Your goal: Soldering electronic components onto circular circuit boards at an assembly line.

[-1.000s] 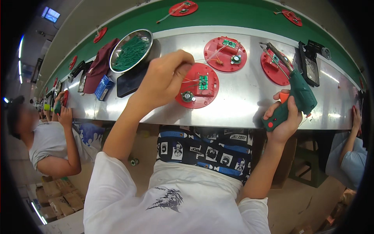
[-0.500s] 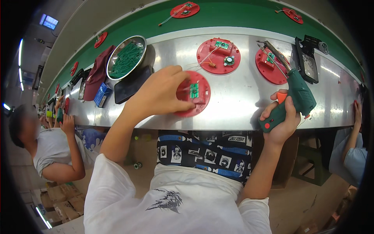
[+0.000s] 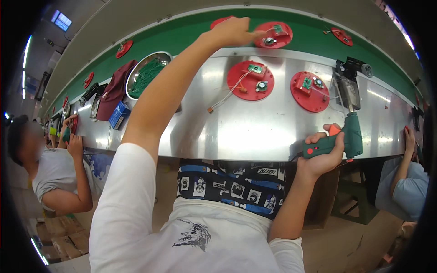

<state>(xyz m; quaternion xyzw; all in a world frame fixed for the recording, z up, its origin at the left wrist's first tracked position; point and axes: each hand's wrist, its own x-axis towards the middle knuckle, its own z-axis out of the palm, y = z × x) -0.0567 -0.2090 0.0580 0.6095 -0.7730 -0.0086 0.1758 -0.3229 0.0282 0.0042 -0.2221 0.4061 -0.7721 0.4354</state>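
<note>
A: What is seen first, by size?

B: The metal table (image 3: 255,136) is spread from nine to three o'clock. Behind it, towards twelve, a green strip (image 3: 313,37) is laid.

A: And the bowl (image 3: 132,81)?

B: It is placed near half past ten, with green wires (image 3: 148,76) inside; probably it is put aside so that the middle is left for handling.

A: Where are the discs?

B: One red disc (image 3: 280,39) is seen on the strip, at one o'clock. By the left hand (image 3: 232,32), at twelve, its near edge is reached; whether it is gripped or released cannot be told. Two nearer discs (image 3: 245,86) are laid at one and two o'clock, circuit side up, perhaps so that their wires can be reached.

A: And the soldering gun (image 3: 353,136)?

B: At three o'clock, its handle is grasped by the right hand (image 3: 324,165), near the orange trigger (image 3: 334,130). Its tip is pointed towards twelve, presumably to be kept away from the body.
</note>
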